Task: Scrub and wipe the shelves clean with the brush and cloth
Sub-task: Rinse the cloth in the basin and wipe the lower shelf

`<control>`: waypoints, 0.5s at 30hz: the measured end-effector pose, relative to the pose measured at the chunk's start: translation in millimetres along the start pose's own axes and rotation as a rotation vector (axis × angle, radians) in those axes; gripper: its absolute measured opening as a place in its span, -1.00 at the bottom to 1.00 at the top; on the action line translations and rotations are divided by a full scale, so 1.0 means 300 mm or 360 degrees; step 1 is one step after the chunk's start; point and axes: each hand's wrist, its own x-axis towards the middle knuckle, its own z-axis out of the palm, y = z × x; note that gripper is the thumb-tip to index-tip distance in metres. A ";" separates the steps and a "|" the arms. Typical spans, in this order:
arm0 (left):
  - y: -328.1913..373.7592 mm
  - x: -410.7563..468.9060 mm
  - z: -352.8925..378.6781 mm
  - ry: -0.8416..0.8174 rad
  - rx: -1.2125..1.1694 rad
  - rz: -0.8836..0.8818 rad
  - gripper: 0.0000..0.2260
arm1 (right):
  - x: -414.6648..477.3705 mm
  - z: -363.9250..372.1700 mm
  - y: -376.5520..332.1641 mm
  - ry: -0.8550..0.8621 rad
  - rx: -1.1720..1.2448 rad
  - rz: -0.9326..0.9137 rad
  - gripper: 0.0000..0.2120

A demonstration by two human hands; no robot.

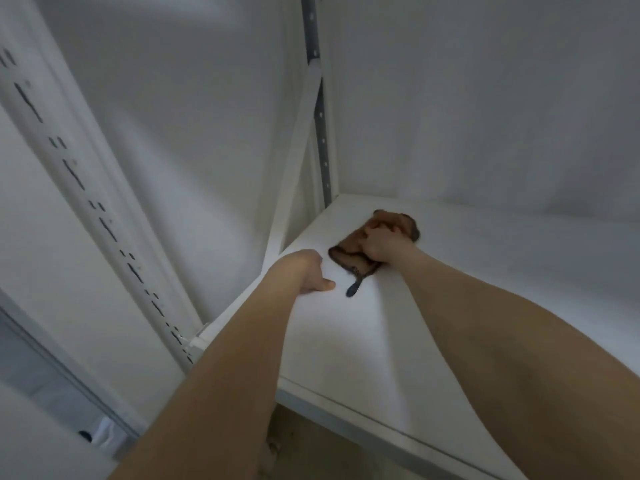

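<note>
A white shelf (346, 341) runs from the lower middle up toward the back corner. On it lies a crumpled brown cloth (349, 249) with a dark loop tag sticking out toward me. My right hand (386, 242) grips the bunched cloth and bears down on the shelf near the back left corner. My left hand (311, 273) rests on the shelf at its left edge, just left of the cloth, thumb on the surface; its fingers are hidden behind the hand. No brush is in view.
A white slotted upright (86, 188) stands at the left front of the unit. A grey perforated post (320, 109) rises in the back corner. White walls close the back and the side. The shelf's front edge (381, 422) crosses the lower frame.
</note>
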 end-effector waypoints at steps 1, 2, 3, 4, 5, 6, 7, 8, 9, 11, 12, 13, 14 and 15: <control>0.002 -0.004 0.002 -0.0026 0.0027 -0.0010 -0.33 | -0.017 -0.016 0.088 0.0081 -0.0068 0.0153 -0.47; 0.003 -0.008 0.003 -0.0035 0.0041 -0.0020 -0.32 | -0.036 -0.032 0.176 0.0155 -0.0088 0.0306 -0.45; 0.004 -0.014 0.004 -0.0032 0.0041 -0.0026 -0.31 | -0.058 -0.048 0.261 0.0214 -0.0110 0.0451 -0.44; 0.007 -0.019 0.006 -0.0026 0.0026 -0.0033 -0.31 | -0.089 -0.067 0.331 0.0246 -0.0116 0.0593 -0.42; 0.005 -0.022 0.011 -0.0011 0.0008 -0.0037 -0.31 | -0.115 -0.080 0.381 0.0259 -0.0103 0.0726 -0.40; 0.007 -0.022 0.012 0.0018 -0.0019 -0.0040 -0.31 | -0.140 -0.093 0.413 0.0268 -0.0084 0.0827 -0.37; 0.007 -0.025 0.017 0.0051 -0.0057 -0.0048 -0.30 | -0.162 -0.097 0.423 0.0256 -0.0086 0.0882 -0.35; 0.011 -0.029 0.020 0.0090 -0.0103 -0.0053 -0.29 | -0.182 -0.099 0.417 0.0223 -0.0119 0.0883 -0.35; 0.013 -0.036 0.022 0.0137 -0.0146 -0.0061 -0.27 | -0.193 -0.090 0.390 0.0185 -0.0173 0.0807 -0.35; 0.021 -0.053 0.029 0.0243 -0.0296 -0.0101 -0.22 | -0.216 -0.058 0.288 0.0080 -0.0319 0.0458 -0.37; 0.029 -0.067 0.035 0.0295 -0.0398 -0.0121 -0.21 | -0.231 -0.032 0.219 0.0027 -0.0409 0.0221 -0.38; 0.042 -0.083 0.045 0.0359 -0.0484 -0.0135 -0.22 | -0.252 -0.003 0.144 -0.0034 -0.0474 0.0000 -0.37; 0.055 -0.098 0.056 0.0455 -0.0548 -0.0143 -0.27 | -0.279 0.023 0.067 -0.0107 -0.0495 -0.0182 -0.35; 0.073 -0.112 0.065 0.0584 -0.0608 -0.0146 -0.35 | -0.313 0.044 -0.001 -0.0173 -0.0497 -0.0327 -0.33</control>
